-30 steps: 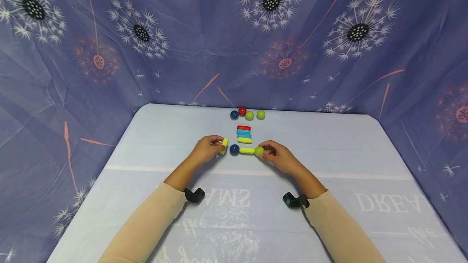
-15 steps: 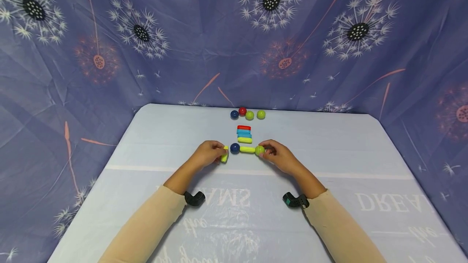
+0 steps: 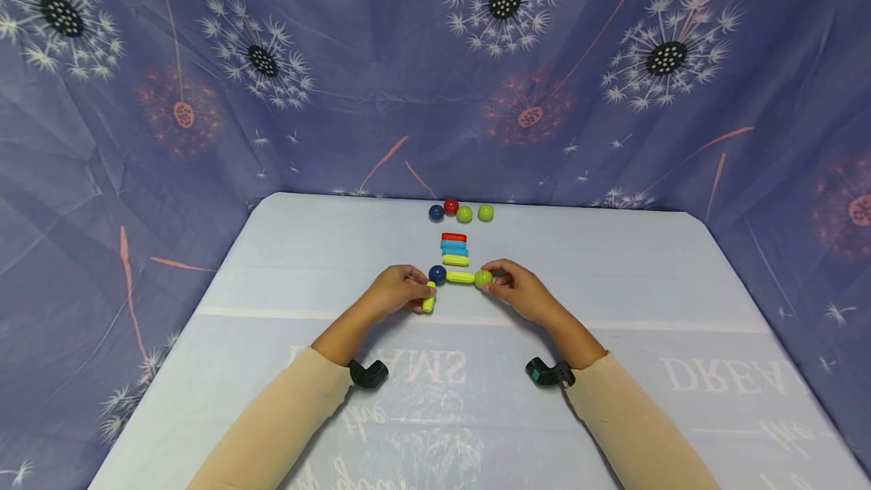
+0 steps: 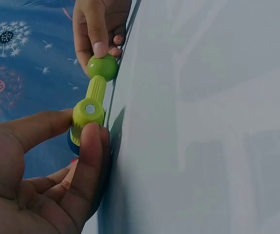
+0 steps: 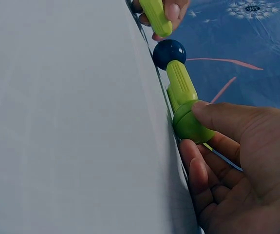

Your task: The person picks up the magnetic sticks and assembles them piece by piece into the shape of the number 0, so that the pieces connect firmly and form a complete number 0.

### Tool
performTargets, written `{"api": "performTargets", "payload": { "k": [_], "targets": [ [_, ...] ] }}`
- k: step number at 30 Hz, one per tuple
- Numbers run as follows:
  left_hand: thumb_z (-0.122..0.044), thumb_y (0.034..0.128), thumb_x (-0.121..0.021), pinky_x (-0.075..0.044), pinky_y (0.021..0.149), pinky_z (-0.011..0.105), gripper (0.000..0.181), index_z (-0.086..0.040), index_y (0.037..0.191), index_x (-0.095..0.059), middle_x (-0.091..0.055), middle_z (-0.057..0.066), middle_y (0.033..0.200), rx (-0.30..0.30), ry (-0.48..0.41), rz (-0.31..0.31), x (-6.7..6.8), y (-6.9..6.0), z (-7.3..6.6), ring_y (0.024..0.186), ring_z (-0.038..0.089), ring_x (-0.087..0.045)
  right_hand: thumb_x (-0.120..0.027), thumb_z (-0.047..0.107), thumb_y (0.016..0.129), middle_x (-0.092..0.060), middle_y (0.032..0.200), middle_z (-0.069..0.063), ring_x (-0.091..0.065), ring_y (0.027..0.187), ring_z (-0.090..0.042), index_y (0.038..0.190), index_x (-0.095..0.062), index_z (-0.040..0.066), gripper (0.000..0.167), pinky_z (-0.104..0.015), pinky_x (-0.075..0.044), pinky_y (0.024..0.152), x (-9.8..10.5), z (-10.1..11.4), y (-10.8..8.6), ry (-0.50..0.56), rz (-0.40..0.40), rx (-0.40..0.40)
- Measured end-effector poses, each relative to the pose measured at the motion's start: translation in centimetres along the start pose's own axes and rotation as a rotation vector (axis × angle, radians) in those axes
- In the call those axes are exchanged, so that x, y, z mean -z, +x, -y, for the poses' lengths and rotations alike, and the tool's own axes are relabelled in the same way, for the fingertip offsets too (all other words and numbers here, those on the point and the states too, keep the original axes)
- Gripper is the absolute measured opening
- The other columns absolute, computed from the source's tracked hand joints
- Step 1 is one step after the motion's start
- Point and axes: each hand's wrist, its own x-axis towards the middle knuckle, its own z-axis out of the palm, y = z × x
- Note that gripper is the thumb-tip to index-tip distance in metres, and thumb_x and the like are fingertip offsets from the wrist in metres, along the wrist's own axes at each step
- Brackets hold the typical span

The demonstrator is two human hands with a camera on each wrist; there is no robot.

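Between the thumb and fingers of my left hand [image 3: 401,289] is a yellow-green magnetic rod [image 3: 429,301]; a silvery disc shows in its end in the left wrist view. Its far end is close to a dark blue ball [image 3: 438,274]; whether they touch I cannot tell. A second yellow-green rod [image 3: 460,277] joins that ball to a green ball [image 5: 193,122]. My right hand [image 3: 520,289] pinches the green ball with thumb and fingers. In the right wrist view the left hand's rod [image 5: 158,19] appears just beyond the blue ball [image 5: 169,54].
Behind the joined pieces lie a red rod [image 3: 454,237], two blue rods and a yellow-green rod [image 3: 455,260], side by side. Farther back sit a blue ball [image 3: 436,212], a red ball [image 3: 451,206] and two green balls [image 3: 485,212]. A patterned curtain [image 3: 381,74] hangs behind the table.
My left hand has brought its rod toward me and to the right, from left of the blue ball to just in front of it. The right hand keeps its hold, almost still.
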Motion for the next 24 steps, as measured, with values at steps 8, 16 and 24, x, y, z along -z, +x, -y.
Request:
{"api": "performTargets", "payload": {
  "k": [8,16,24],
  "targets": [
    [-0.018,0.0888,-0.078,-0.058,0.062,0.025,0.054,-0.002,0.134,-0.053,-0.071,0.005,0.083,0.002,-0.007,0.002,-0.4,0.4,-0.1,0.059,0.012,-0.065,-0.070,0.020,0.096,-0.066,0.103,-0.007,-0.059,0.090,-0.019,0.131,-0.063,0.016,0.036,-0.031,-0.050,0.079,0.1,0.0,0.1,-0.011,0.002,-0.005],
    [-0.016,0.0892,-0.078,-0.058,0.063,0.026,0.069,-0.014,0.150,-0.046,-0.071,0.007,0.085,-0.043,-0.027,0.022,-0.9,0.8,0.1,0.061,0.012,-0.066,-0.070,0.020,0.096,-0.066,0.103,-0.006,-0.059,0.090,-0.017,0.131,-0.064,0.016,0.036,-0.030,-0.050,0.079,0.1,-0.2,0.1,-0.028,-0.005,-0.002],
    [-0.015,0.0941,-0.072,-0.058,0.058,0.027,0.059,-0.015,0.149,-0.050,-0.062,0.006,0.083,-0.084,-0.074,0.008,-1.3,0.8,0.6,0.057,0.013,-0.063,-0.071,0.021,0.096,-0.066,0.102,-0.005,-0.059,0.090,-0.017,0.130,-0.064,0.017,0.035,-0.031,-0.051,0.080,0.0,0.1,0.0,-0.032,-0.006,-0.008]
  ]
}}
